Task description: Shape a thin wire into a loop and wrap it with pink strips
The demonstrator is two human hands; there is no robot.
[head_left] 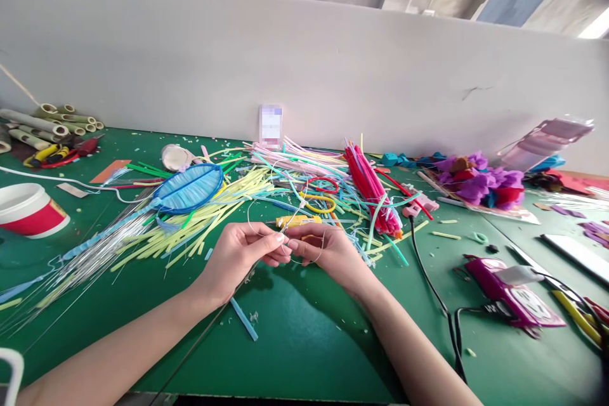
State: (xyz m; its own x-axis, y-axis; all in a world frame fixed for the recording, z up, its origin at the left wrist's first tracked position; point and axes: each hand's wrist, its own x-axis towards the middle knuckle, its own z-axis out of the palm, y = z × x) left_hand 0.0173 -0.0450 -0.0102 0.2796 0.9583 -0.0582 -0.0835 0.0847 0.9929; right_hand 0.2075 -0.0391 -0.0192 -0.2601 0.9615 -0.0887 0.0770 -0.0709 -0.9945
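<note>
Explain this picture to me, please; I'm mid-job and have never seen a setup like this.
No machine shows here: these are a person's bare hands, seen by one camera worn on the head, looking forward and down. The left hand and right hand are close together, fingertips pinching thin wire bent into loops. On the green table around them are a blue oval piece, pale yellow strips, a bundle of red and pink stems and a magenta power socket. A red-and-white cup stands far left.
</note>
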